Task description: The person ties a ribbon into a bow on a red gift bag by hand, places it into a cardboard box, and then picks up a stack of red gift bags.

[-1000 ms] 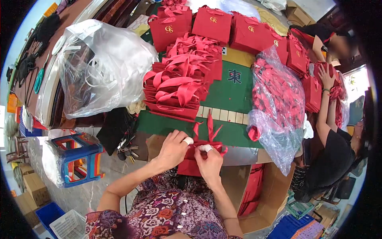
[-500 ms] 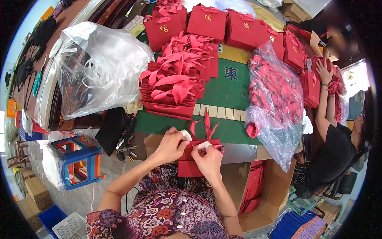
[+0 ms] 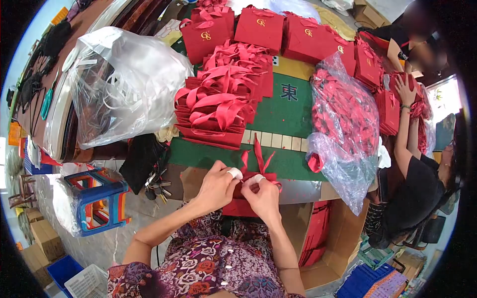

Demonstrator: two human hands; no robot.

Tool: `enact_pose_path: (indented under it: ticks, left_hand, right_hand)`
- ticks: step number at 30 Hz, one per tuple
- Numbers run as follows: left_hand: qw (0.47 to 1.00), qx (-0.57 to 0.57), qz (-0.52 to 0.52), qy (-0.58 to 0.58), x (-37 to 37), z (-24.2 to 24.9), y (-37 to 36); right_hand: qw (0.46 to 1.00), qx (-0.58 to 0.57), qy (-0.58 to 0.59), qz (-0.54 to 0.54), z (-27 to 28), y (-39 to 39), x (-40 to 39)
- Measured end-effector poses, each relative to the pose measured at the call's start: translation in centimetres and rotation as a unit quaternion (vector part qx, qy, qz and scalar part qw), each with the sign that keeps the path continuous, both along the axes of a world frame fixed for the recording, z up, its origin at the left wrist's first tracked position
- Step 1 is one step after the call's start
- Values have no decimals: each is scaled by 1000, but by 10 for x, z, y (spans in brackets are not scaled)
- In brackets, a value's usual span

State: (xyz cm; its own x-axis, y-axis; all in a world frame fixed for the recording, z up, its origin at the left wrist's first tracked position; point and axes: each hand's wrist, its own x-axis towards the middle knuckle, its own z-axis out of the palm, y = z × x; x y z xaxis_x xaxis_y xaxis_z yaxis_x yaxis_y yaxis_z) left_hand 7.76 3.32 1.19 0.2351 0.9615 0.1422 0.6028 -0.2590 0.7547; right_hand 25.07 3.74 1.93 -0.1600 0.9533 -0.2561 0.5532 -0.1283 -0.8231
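A red paper gift bag [image 3: 239, 208] is at the table's front edge, mostly covered by my hands. Red ribbon [image 3: 259, 155] ends stick up from its top, lying over the green table surface. My left hand [image 3: 214, 189] pinches ribbon at the bag's top with thumb and forefinger. Close beside it, my right hand [image 3: 263, 199] also pinches there, the fingertips of both hands nearly touching. White tape wraps a finger on each hand. The exact spot where the ribbon is gripped is hidden by my fingers.
Red bags with ribbon handles [image 3: 218, 111] are stacked ahead; more bags [image 3: 259, 30] stand behind. A clear bag of red ribbons [image 3: 343, 114] lies right, a plastic bag of white strips [image 3: 124, 84] left. An open carton [image 3: 343, 248] stands below. A co-worker [image 3: 412, 188] handles bags at right.
Both hands have shifted slightly and drawn closer together at the bag's top. The ribbon ends have moved a little to the right, and less of the bag's front shows.
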Motion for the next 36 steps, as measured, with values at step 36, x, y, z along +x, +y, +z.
enact_pose_path:
  ticks: [36]
  left_hand:
    - [952,-250,15,-176,-6,-4,6]
  right_hand:
    - [994,95,-14,-43,9,-12,-4]
